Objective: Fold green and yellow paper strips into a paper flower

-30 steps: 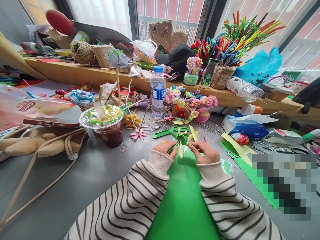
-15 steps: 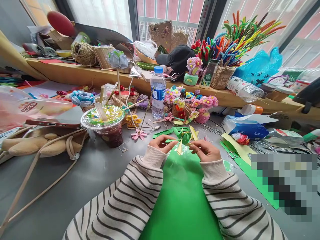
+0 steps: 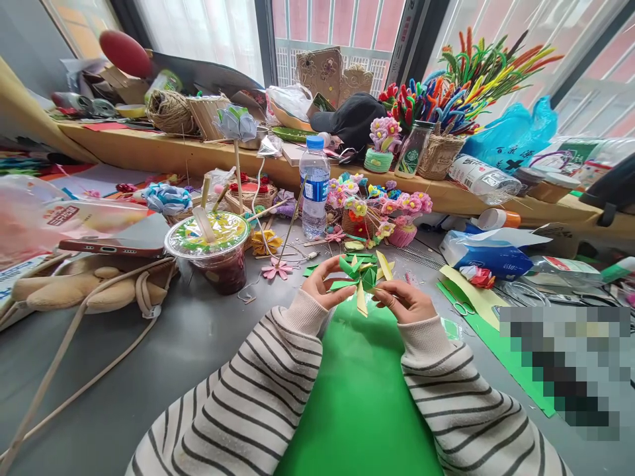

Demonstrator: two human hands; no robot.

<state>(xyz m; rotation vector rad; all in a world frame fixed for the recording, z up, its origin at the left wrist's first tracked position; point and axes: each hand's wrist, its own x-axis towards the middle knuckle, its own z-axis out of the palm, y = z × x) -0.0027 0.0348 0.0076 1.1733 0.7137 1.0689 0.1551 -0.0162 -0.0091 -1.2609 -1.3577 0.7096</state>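
Between my two hands is a folded paper flower (image 3: pixel 365 279) with green and pale yellow pointed petals. My left hand (image 3: pixel 321 283) is closed on its left side, thumb and fingers pinching the green petals. At its right edge my right hand (image 3: pixel 405 300) is closed in a pinch on a pale yellow tip. Beneath the hands stretches a smooth green surface (image 3: pixel 362 390), with clear plastic film at its upper end. Just behind the flower lie yellow paper strips (image 3: pixel 384 264). Part of the flower is hidden by my fingers.
A lidded drink cup (image 3: pixel 218 264) stands to the left, and a water bottle (image 3: pixel 314 188) behind. Crocheted flowers (image 3: pixel 367 205) crowd the back. On the right lie green paper (image 3: pixel 516 363), scissors (image 3: pixel 464 307) and a blue tissue pack (image 3: pixel 486 254). A phone (image 3: pixel 114 243) rests at left.
My left hand has shifted slightly, and the paper flower has tilted and risen a little, showing more of its green petals. My right hand keeps its pinch at the right side.
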